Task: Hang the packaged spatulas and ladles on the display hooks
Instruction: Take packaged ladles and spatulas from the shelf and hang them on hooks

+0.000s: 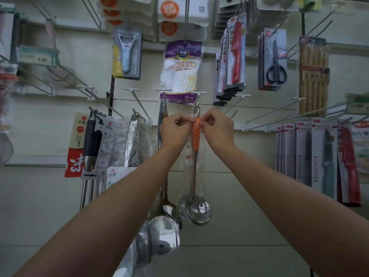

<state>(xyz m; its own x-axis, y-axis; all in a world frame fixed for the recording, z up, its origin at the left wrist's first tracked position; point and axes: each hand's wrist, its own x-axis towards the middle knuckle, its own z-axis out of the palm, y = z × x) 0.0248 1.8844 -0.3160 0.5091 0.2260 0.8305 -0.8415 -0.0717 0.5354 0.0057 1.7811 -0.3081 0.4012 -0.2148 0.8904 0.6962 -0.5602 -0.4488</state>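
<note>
A steel ladle (196, 209) with an orange handle grip, in a clear plastic sleeve, hangs in front of the wall at the centre. My left hand (174, 130) and my right hand (216, 128) both pinch the top of its sleeve near the orange grip, just below the metal loop at the handle's end. That loop sits at the tip of a white display hook (197, 97). To the left, packaged steel spatulas (164, 230) hang from the neighbouring hook (164, 96), their blades low in view.
More wrapped utensils (135, 140) and carded knives (90, 144) hang at the left. A glove packet (181, 70) hangs above the hands, peeler, knives and scissors higher up. Boxed knives (317, 154) fill the right. Bare hooks (242, 101) stick out between.
</note>
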